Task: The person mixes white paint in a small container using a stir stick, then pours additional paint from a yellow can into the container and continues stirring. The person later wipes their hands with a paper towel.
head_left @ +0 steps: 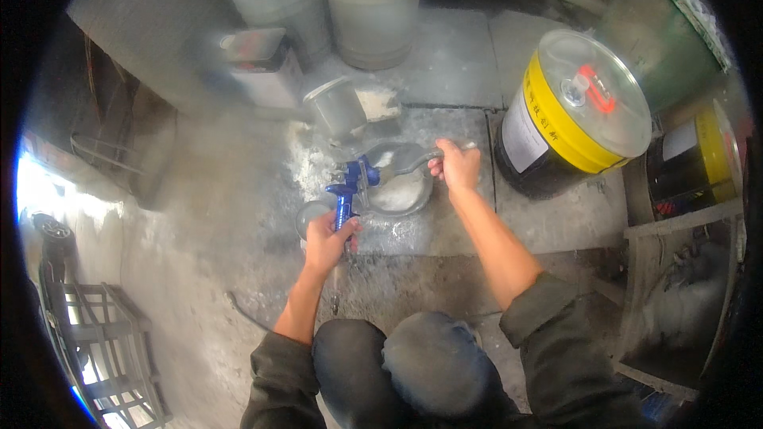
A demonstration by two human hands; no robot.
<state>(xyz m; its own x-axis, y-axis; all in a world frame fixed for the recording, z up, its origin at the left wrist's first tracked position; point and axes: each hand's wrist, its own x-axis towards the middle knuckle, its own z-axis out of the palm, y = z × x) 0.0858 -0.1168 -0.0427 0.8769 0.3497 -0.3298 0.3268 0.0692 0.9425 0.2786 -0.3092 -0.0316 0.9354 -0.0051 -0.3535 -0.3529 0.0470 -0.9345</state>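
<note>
Left hand: our left hand (324, 243) wraps around the grip of a glossy blue, pistol-shaped spray gun (343, 203); the grasp looks firm, though we cannot tell if a finger presses the trigger.
Right hand: our right hand (460, 168) closes on the end of a dark, curved-handled, ladle-like tool (410, 160), its other end reaching in toward the gun's head; whether the two touch, we cannot tell.
Basin: a dark grey round basin (404, 213) sits on the floor under the tool, just right of the gun, with white material (397, 189) inside.
Beside the gun: a small grey round container (308, 218) stands partly behind our left hand.
Steadiness: we do best to hold the gun upright and motionless, letting only the right wrist tilt.
Over the basin: both tool and gun are best held above its rim, so drips fall back inside; the floor nearby already shows white splashes.
Trigger: we would rest our fingers lightly there, since a squeeze could spit material.
Right side: a black drum with a yellow band (548, 123) stands near our right forearm; an elbow swung wide might knock it.
</note>
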